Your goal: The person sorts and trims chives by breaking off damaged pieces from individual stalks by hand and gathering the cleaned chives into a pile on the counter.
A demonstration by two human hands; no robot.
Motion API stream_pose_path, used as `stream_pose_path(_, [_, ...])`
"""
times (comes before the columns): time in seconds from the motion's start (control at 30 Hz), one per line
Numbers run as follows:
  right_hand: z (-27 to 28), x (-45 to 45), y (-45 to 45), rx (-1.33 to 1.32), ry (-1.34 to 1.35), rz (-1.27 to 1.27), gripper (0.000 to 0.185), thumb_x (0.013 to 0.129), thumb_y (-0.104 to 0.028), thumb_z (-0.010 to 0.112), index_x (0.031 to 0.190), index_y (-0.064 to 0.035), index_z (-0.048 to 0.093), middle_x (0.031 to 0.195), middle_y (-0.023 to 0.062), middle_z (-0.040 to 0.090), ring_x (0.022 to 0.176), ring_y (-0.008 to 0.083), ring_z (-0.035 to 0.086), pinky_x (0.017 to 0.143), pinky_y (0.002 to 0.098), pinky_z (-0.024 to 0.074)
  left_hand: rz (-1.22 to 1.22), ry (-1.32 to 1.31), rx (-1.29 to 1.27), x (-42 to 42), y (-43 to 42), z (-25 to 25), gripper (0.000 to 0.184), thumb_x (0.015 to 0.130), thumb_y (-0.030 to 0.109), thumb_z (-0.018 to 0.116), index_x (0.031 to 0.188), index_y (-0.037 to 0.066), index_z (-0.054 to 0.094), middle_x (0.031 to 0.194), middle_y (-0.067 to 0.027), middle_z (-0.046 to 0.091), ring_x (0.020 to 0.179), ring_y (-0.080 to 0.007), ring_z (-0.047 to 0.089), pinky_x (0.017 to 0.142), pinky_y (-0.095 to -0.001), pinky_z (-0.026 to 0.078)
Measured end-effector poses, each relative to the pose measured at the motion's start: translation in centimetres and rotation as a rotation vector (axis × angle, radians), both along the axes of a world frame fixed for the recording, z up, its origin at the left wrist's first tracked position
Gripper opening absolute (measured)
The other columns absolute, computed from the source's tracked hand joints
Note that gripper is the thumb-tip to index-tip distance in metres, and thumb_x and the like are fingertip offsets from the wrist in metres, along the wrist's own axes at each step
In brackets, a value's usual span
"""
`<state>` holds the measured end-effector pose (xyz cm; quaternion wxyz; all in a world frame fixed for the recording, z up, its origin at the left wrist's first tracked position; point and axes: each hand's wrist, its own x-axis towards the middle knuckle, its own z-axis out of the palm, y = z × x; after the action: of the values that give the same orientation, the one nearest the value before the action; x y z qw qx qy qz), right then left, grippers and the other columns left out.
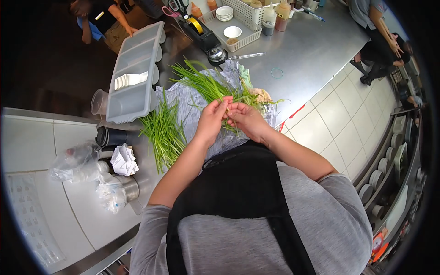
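Observation:
My left hand (212, 120) and my right hand (249, 121) meet at the fingertips over the counter. Both are closed in a pinch, with bits of green chives showing at the fingers; how many stalks they hold is hidden. Just beyond them a bunch of long green chives (201, 82) lies on crumpled grey-white paper (195, 107). A second pile of chives (162, 130) rests to the left, partly over the counter. Beside my right hand, at the bunch's right end, are pale, brownish trimmings (261, 96).
A grey compartment tray (133, 101) holding white spoons stands left, near a clear cup (99, 101). Behind are a tape dispenser (201, 34), a call bell (217, 55) and a white basket (245, 40) with small bowls. Other people (380, 36) are at the back right and back left.

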<state>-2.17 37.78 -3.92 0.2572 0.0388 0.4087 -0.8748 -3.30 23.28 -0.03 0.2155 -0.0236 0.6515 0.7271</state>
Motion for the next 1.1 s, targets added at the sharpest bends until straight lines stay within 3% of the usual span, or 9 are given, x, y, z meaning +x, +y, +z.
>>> stream_pose_path(0.2, [1.1,1.8,0.5,0.269,0.086,0.083,0.013,0.092,-0.01,0.056,0.101,-0.002,0.06,0.085,0.0021,0.063,0.073,0.0074,0.056,0.069,0.0214,0.0461,0.277,-0.054,0.221,-0.6,0.9,0.6,0.027,0.1,0.025,0.04,0.105,0.003,0.055,0.08,0.0,0.055,0.071,-0.0086,0.048,0.065,-0.0215,0.042])
stream_pose_path(0.27, [0.8,2.2,0.7,0.292,0.153,0.137,0.014,0.092,-0.011,0.057,0.101,-0.0017,0.06,0.086,0.0027,0.063,0.075,0.0081,0.057,0.07,0.0218,0.0466,0.227,-0.007,0.413,-0.7,0.5,0.6,0.028,0.101,0.026,0.037,0.107,0.003,0.052,0.068,0.0041,0.041,0.06,-0.0054,0.037,0.055,-0.02,0.037])
stream_pose_path(0.37, [0.7,2.4,1.2,0.34,0.185,0.232,0.015,0.092,-0.01,0.057,0.101,0.0001,0.06,0.085,0.0038,0.063,0.076,0.0088,0.058,0.072,0.0229,0.0477,0.209,0.014,0.397,-0.4,-0.1,2.1,0.028,0.101,0.026,0.036,0.107,0.003,0.052,0.064,0.006,0.028,0.054,-0.0034,0.026,0.049,-0.0191,0.028])
stream_pose_path(0.57, [0.7,1.9,2.3,0.544,0.362,0.355,0.013,0.091,-0.007,0.056,0.098,0.0019,0.061,0.084,0.0036,0.063,0.075,0.0092,0.058,0.071,0.0238,0.0487,0.182,0.084,0.32,0.4,-2.3,3.8,0.03,0.101,0.027,0.036,0.107,0.003,0.052,0.064,0.0065,0.028,0.051,-0.0027,0.022,0.046,-0.0195,0.021])
stream_pose_path(0.67, [1.0,1.3,2.6,0.5,0.356,0.261,0.012,0.089,-0.007,0.058,0.096,0.0015,0.062,0.082,0.005,0.064,0.074,0.0101,0.058,0.07,0.0249,0.0486,0.228,0.108,0.344,0.7,-3.5,4.3,0.03,0.101,0.028,0.036,0.108,0.003,0.052,0.063,0.0066,0.028,0.051,-0.0026,0.022,0.046,-0.0196,0.02])
stream_pose_path(0.73, [3.1,0.6,2.9,1.018,0.618,0.169,0.01,0.085,-0.006,0.061,0.093,0.0005,0.064,0.082,0.0095,0.064,0.072,0.0155,0.06,0.068,0.0281,0.0485,0.235,0.119,0.321,0.8,-4.4,4.5,0.031,0.101,0.029,0.037,0.108,0.003,0.052,0.064,0.0067,0.028,0.051,-0.0027,0.022,0.046,-0.0196,0.02])
stream_pose_path(0.77, [2.9,0.2,3.2,1.113,0.787,0.049,0.011,0.081,-0.004,0.062,0.091,-0.0001,0.064,0.081,0.0145,0.062,0.074,0.0255,0.062,0.067,0.0326,0.0485,0.239,0.13,0.3,0.9,-4.7,4.6,0.031,0.101,0.029,0.037,0.108,0.003,0.053,0.064,0.0067,0.027,0.051,-0.0028,0.022,0.046,-0.0196,0.02])
stream_pose_path(0.87, [3.5,-0.8,3.2,1.165,1.068,-0.203,0.011,0.08,-0.003,0.062,0.09,0.0007,0.064,0.08,0.016,0.061,0.076,0.0333,0.06,0.066,0.036,0.0487,0.234,0.123,0.27,1.3,-5.5,4.7,0.032,0.101,0.029,0.037,0.109,0.003,0.053,0.063,0.0071,0.027,0.051,-0.0026,0.022,0.046,-0.0195,0.02])
stream_pose_path(1.1, [7.4,-3.2,3.2,1.404,1.232,-0.344,0.015,0.077,-0.009,0.066,0.092,-0.0109,0.067,0.078,0.005,0.058,0.072,0.0256,0.056,0.062,0.0367,0.0397,0.188,0.093,0.133,2.7,-6.0,4.8,0.03,0.101,0.027,0.037,0.11,0.005,0.055,0.063,0.0084,0.027,0.051,-0.0019,0.022,0.045,-0.0194,0.02])
